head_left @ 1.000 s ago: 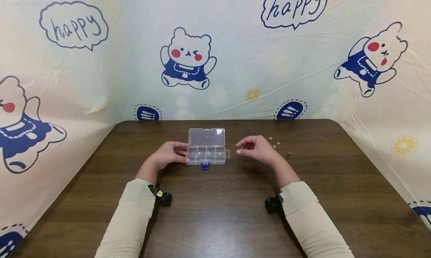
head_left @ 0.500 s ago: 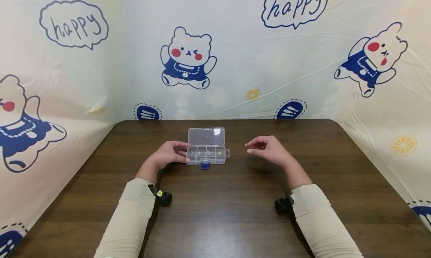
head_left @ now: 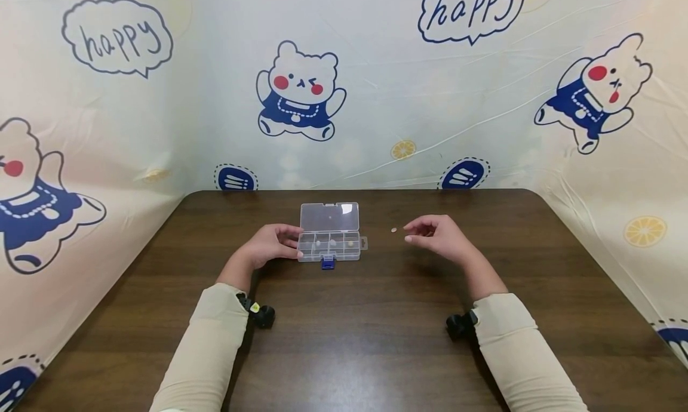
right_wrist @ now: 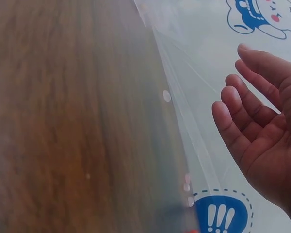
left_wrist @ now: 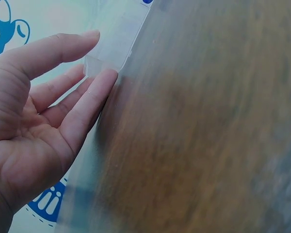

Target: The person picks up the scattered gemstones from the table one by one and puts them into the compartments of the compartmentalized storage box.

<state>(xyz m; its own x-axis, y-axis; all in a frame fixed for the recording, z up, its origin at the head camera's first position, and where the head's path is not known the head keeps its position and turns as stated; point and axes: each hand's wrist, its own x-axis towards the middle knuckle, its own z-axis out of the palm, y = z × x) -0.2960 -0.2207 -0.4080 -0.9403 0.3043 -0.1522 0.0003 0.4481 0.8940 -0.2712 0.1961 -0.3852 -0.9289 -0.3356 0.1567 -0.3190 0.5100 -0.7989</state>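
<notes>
A clear plastic compartment box [head_left: 329, 258] stands with its lid [head_left: 329, 217] raised and a blue latch [head_left: 328, 262] at the front. Several small pale pieces lie in its compartments. My left hand [head_left: 269, 246] grips the box's left end, thumb in front and fingers behind, as the left wrist view also shows. To the right of the box, my right hand [head_left: 438, 239] hovers over the table with fingers loosely bent and nothing between them. A small whitish piece [head_left: 394, 230] lies just left of its fingertips, apart from them.
In the right wrist view, more small pale pieces [right_wrist: 187, 186] and part of a red one [right_wrist: 191, 231] lie farther along; the right hand hides them in the head view. A printed cloth [head_left: 376, 101] rises behind the brown table [head_left: 344, 340].
My right hand has drawn back to the right, away from the box. The whitish piece now shows apart from its fingertips, and the pieces farther right are hidden. My left hand stays put.
</notes>
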